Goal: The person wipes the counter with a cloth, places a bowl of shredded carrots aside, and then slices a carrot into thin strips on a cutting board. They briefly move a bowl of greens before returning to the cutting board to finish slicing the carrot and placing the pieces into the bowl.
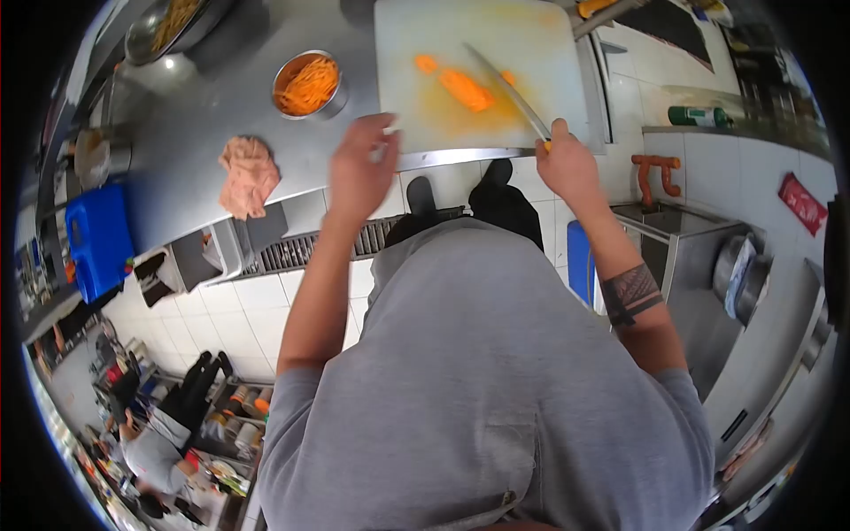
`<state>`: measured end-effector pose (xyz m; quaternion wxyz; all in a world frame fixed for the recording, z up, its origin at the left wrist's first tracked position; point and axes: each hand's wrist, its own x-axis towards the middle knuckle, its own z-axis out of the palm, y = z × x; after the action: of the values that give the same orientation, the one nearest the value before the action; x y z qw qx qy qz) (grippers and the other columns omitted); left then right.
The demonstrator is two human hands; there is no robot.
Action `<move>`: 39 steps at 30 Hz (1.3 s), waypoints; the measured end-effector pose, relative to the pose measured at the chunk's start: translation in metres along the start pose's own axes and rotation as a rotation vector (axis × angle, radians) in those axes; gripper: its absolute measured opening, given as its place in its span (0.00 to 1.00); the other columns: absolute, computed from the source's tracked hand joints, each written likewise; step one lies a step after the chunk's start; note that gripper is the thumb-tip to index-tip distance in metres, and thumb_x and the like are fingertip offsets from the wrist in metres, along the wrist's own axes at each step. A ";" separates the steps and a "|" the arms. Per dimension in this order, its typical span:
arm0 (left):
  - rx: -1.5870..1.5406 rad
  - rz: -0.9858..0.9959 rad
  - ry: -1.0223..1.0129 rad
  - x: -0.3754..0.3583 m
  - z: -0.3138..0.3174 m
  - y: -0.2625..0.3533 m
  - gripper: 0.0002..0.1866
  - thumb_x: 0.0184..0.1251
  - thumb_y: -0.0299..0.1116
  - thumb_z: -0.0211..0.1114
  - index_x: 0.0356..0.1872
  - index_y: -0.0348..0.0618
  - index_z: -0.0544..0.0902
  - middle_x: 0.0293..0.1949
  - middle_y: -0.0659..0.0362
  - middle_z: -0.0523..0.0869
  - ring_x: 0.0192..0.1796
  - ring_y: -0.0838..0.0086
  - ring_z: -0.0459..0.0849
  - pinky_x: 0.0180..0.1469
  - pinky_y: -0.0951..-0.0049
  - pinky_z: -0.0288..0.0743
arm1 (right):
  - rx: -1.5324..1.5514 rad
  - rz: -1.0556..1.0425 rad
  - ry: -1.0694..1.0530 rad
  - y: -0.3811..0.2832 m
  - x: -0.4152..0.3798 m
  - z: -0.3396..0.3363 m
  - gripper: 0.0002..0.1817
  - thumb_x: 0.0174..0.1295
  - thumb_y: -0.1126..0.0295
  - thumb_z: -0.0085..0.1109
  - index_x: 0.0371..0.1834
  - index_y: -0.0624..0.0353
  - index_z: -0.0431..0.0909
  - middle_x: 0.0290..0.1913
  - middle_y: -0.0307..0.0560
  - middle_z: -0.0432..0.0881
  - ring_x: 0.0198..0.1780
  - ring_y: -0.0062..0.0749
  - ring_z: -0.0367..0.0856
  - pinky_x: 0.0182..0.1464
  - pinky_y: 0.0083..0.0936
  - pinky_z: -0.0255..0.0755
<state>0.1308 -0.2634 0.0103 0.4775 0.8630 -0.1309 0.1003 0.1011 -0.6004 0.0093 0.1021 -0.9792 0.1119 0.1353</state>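
Observation:
My right hand (567, 164) is wrapped round the handle of a knife (509, 91), whose blade lies slantwise over the cutting board (403, 53). Sliced carrot (465, 90) sits in a short row on the board, with loose pieces beside it and one near the blade. At the board's lower left corner is my left hand (361, 168), fingers apart and slightly blurred, holding nothing visible. Left of the board, a metal bowl (332, 108) contains orange carrot strips (310, 84). A crumpled pink cloth (249, 176) rests on the steel counter (190, 115).
A large bowl (205, 25) with pale strips stands at the upper left. The blue jug (97, 239) is beside the counter's left end. Another person (155, 451) is at the lower left. A steel unit (691, 221) stands at the right.

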 end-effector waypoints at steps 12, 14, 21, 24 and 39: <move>0.248 0.364 -0.463 0.122 0.182 -0.003 0.15 0.72 0.23 0.62 0.55 0.40 0.88 0.57 0.51 0.88 0.63 0.51 0.84 0.66 0.56 0.80 | 0.394 0.175 0.222 0.048 -0.021 0.005 0.19 0.67 0.63 0.69 0.51 0.59 0.70 0.46 0.66 0.88 0.47 0.70 0.89 0.50 0.59 0.82; 0.336 0.338 -0.543 0.137 0.196 0.002 0.14 0.71 0.23 0.61 0.54 0.40 0.88 0.57 0.51 0.87 0.64 0.51 0.83 0.66 0.56 0.80 | 0.362 0.179 0.242 0.054 -0.007 0.007 0.19 0.67 0.64 0.69 0.50 0.60 0.70 0.47 0.66 0.87 0.47 0.70 0.89 0.51 0.59 0.82; 0.447 0.159 -0.682 0.148 0.191 0.015 0.09 0.71 0.27 0.65 0.48 0.45 0.89 0.51 0.50 0.88 0.58 0.51 0.86 0.59 0.53 0.83 | 0.250 0.068 0.317 0.043 0.071 0.016 0.20 0.65 0.65 0.69 0.56 0.61 0.76 0.55 0.65 0.82 0.57 0.69 0.83 0.58 0.58 0.79; 0.317 0.208 -0.413 0.140 0.139 0.002 0.07 0.72 0.31 0.67 0.46 0.45 0.89 0.47 0.49 0.89 0.52 0.50 0.89 0.55 0.52 0.83 | 0.106 -0.112 0.487 0.031 0.072 0.004 0.19 0.61 0.68 0.72 0.55 0.60 0.83 0.54 0.62 0.83 0.56 0.61 0.80 0.59 0.51 0.78; 0.311 0.059 -0.159 0.109 0.099 -0.064 0.16 0.73 0.31 0.69 0.59 0.50 0.91 0.54 0.52 0.90 0.58 0.50 0.87 0.63 0.54 0.83 | 0.382 -0.301 0.470 0.004 0.053 0.019 0.10 0.61 0.75 0.70 0.45 0.61 0.86 0.51 0.57 0.84 0.56 0.59 0.80 0.60 0.48 0.78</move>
<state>0.2593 -0.3289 -0.0601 0.3232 0.9275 -0.1765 0.0647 0.1451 -0.6103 -0.0241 0.2737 -0.9523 0.0101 -0.1343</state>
